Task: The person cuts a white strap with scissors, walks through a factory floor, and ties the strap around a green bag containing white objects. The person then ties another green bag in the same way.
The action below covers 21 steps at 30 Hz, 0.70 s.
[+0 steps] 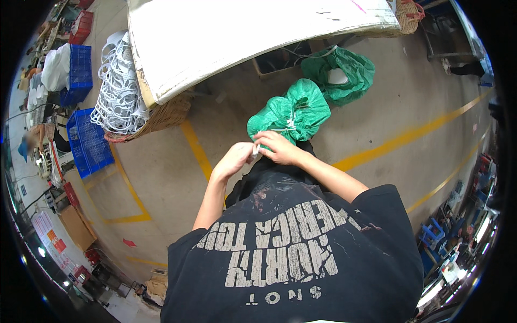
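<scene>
My shirt [293, 253] fills the bottom of the view, and both my forearms run up from it to meet at the neck of the green sack [291, 113]. My left hand [234, 159] is curled shut around something small and pale at its fingertips, most likely the end of the white cord [285, 129]; I cannot tell just how much of it I have. My right hand [277, 148] is pinched closed on the same spot, knuckles up, touching the left.

I judge this to be the tying step: the sack's mouth is already bunched and the cord crosses it just above my fingers. The next move calls for keeping tension on both ends while pulling apart, so the gather does not loosen.

The sack stands on the floor directly beyond my hands, its gathered top touching my right fingers, the bulge leaning away from me. Further off lies a second sack [339, 72], open, with something white inside. Beyond that is the white table [226, 37], a basket of white rings [121, 91] beside its corner, and blue crates [86, 140] to the far left.
</scene>
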### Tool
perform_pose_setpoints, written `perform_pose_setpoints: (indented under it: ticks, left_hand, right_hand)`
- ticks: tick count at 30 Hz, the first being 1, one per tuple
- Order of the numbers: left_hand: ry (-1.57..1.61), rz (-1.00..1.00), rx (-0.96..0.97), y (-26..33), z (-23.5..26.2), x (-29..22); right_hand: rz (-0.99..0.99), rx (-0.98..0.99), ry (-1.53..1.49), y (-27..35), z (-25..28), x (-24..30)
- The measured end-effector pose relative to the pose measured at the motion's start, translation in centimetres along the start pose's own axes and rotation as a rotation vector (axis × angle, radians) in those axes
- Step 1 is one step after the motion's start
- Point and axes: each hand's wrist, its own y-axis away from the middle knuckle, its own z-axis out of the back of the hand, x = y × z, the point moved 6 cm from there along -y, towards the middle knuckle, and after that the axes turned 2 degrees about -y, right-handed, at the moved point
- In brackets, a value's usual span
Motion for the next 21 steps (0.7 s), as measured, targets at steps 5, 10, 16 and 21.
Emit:
perform_pose_setpoints:
  ticks: [5,10,16,21]
  left_hand:
    - [0.129,0.1,-0.088,-0.7,-0.9,2.7]
    - [-0.598,0.105,-0.349,-5.1,-1.2,6.7]
    - [-1.198,-0.235,-0.1,-9.5,-6.0,9.6]
    - [-1.321,-0.165,-0.031,-10.1,-7.5,12.2]
  right_hand:
    - [-0.496,-0.092,-0.42,4.3,-1.1,-5.3]
    - [-0.772,-0.155,-0.824,12.3,-1.4,-8.9]
    - [-0.746,-0.201,-0.953,15.6,0.6,-10.7]
    - [-0.963,-0.458,-1.139,18.1,1.5,-11.5]
